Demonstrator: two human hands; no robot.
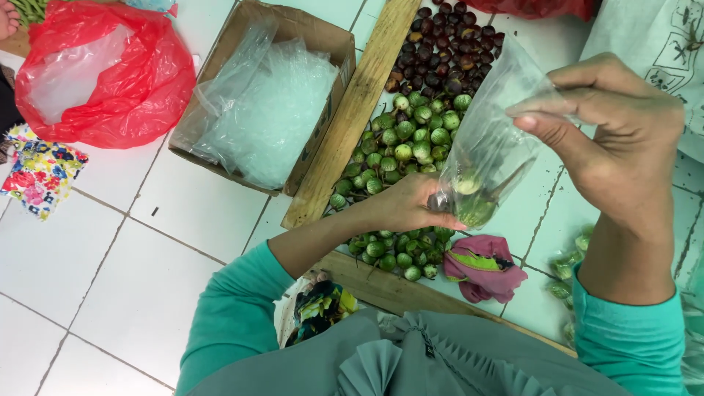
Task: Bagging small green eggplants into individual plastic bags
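A clear plastic bag [493, 139], barely filled, is pinched open by the right hand [623, 147] and gripped below by the left hand [407, 205], while the heap of small green fruits [411, 139] remains unpacked.

Bare white tile floor [110, 242] lower left gives open passage. Cardboard box [220, 81] of clear bags and red plastic bag [125, 81] block upper left; wooden plank [352, 117] walls off the green eggplants [411, 139], crumpled pink cloth [484, 268] just beside them.
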